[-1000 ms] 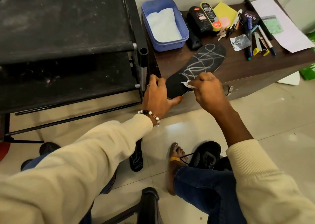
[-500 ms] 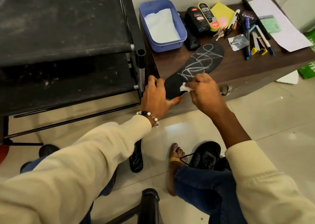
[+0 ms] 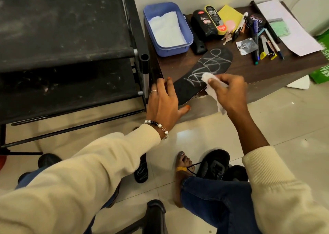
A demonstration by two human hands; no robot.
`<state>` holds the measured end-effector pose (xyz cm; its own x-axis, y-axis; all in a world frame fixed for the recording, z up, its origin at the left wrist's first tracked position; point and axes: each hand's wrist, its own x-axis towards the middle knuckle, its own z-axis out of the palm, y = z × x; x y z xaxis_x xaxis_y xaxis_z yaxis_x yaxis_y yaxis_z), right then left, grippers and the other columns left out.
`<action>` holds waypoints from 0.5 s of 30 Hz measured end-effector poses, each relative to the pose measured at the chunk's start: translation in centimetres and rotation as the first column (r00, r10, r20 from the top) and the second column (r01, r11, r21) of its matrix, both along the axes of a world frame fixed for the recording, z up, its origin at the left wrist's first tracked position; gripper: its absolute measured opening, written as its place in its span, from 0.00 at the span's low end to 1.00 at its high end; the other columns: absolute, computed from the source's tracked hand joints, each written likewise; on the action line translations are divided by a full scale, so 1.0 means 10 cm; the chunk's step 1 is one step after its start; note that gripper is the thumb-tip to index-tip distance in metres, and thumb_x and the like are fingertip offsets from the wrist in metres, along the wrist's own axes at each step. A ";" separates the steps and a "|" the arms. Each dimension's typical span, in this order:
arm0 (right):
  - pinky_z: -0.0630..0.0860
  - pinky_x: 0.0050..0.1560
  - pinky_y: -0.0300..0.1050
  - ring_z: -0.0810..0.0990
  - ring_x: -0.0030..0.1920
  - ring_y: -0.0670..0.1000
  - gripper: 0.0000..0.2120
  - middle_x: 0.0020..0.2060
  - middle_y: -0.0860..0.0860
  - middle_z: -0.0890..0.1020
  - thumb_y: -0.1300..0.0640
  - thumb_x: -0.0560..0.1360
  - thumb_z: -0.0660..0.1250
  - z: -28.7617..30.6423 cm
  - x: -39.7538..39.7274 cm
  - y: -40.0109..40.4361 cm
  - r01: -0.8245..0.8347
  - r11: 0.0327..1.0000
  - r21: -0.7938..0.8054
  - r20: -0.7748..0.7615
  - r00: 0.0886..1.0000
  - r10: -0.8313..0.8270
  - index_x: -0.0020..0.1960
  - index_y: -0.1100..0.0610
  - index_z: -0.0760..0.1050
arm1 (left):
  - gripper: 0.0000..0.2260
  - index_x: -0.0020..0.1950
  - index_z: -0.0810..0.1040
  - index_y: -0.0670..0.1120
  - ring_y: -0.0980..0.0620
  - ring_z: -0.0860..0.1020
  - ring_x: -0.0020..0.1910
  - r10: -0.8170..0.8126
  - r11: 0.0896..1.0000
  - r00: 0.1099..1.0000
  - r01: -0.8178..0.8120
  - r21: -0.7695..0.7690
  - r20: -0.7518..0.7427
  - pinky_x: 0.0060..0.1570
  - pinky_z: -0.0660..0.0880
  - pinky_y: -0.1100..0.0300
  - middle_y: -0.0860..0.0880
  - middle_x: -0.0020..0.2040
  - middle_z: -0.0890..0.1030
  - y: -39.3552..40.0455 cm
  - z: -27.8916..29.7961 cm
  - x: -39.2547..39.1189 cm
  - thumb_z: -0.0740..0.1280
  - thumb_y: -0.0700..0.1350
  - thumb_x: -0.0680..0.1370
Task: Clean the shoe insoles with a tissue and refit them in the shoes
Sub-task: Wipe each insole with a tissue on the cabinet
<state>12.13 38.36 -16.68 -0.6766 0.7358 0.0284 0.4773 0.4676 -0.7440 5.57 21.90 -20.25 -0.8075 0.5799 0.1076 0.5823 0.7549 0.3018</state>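
Note:
A black insole (image 3: 210, 68) with white scribbles lies on the brown table (image 3: 249, 70), its heel end over the front edge. My left hand (image 3: 163, 102) grips that heel end, thumb underneath. My right hand (image 3: 229, 93) pinches a white tissue (image 3: 208, 81) and presses it on the insole's middle; a tail of tissue hangs below the hand. A second black insole (image 3: 141, 173) lies on the floor, partly behind my left sleeve. A black laced shoe (image 3: 215, 164) stands on the floor by my bare foot (image 3: 183, 164).
A blue tub (image 3: 167, 29) with white tissues stands at the table's back left, beside black polish bottles (image 3: 204, 23), a yellow sponge, keys, several pens and papers. A black shoe rack (image 3: 71, 46) fills the left. A dark chair part (image 3: 154, 214) rises at bottom centre.
My right hand has slid with the tissue from the insole's heel area up toward its middle, and more tissue shows. My left hand keeps its hold on the heel end.

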 end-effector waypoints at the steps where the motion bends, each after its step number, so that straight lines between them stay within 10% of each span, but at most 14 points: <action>1: 0.77 0.45 0.41 0.80 0.45 0.46 0.12 0.45 0.49 0.82 0.52 0.74 0.69 0.00 0.00 0.01 0.077 0.995 -0.057 -0.045 0.996 -0.080 0.54 0.58 0.81 | 0.44 0.74 0.62 0.38 0.42 0.69 0.59 -0.008 1.000 0.998 0.007 -0.014 -0.057 0.58 0.72 0.52 0.40 0.65 0.68 0.02 0.01 0.02 0.68 0.67 0.70; 5: 0.73 0.45 0.37 0.79 0.48 0.49 0.13 0.49 0.51 0.80 0.52 0.75 0.68 -0.03 -0.06 -0.03 0.149 0.967 0.208 -0.010 0.989 -0.150 0.55 0.58 0.80 | 0.42 0.75 0.60 0.40 0.43 0.67 0.63 -0.044 0.998 0.999 0.044 -0.053 -0.014 0.60 0.70 0.52 0.41 0.68 0.65 0.12 0.06 0.01 0.65 0.66 0.72; 15: 0.67 0.45 0.43 0.77 0.48 0.62 0.12 0.47 0.62 0.78 0.68 0.72 0.68 -0.14 -0.08 -0.15 -0.594 0.719 0.360 0.397 0.795 0.459 0.55 0.64 0.80 | 0.36 0.73 0.63 0.42 0.43 0.66 0.62 -0.021 0.999 0.995 0.025 -0.042 0.094 0.60 0.70 0.53 0.43 0.64 0.65 0.17 0.04 -0.11 0.67 0.62 0.73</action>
<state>11.36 36.90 -18.05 -0.9787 0.2043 0.0202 0.1913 0.9434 -0.2709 4.49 23.56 -19.81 -0.7992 0.6010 0.0068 0.5704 0.7549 0.3237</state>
